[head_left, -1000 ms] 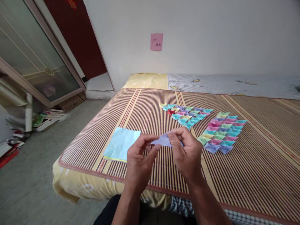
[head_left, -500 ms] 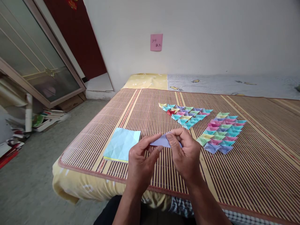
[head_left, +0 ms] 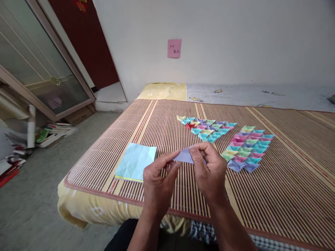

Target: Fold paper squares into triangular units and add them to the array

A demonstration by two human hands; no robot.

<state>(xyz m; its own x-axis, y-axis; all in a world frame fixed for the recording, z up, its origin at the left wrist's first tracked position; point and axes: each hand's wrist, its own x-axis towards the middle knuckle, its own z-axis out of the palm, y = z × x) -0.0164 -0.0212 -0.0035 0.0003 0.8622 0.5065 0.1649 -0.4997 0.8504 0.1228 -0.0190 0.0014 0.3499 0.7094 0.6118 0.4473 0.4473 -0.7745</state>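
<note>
A folded purple paper (head_left: 185, 156) is stretched between my two hands above the striped mat. My left hand (head_left: 160, 177) pinches its left end between thumb and fingers. Its right part lies under the thumb of my right hand (head_left: 210, 170), with the fingers closed behind it. To the left of my hands lies a stack of light blue square paper (head_left: 136, 161) with crease lines and a yellow sheet at its lower edge. Beyond and to the right stand two groups of small folded paper pieces, one farther back (head_left: 206, 127) and one nearer my right hand (head_left: 250, 148).
The bamboo mat (head_left: 282, 195) covers the bed, with a yellow sheet (head_left: 110, 212) hanging over the front edge. A pink note (head_left: 174, 48) sticks to the wall. Books (head_left: 56, 132) lie on the floor at left, by a glass-panelled door (head_left: 47, 62).
My right hand has shifted slightly right along the purple paper. My left hand keeps its pinch in nearly the same place, and less of the paper's left end shows.
</note>
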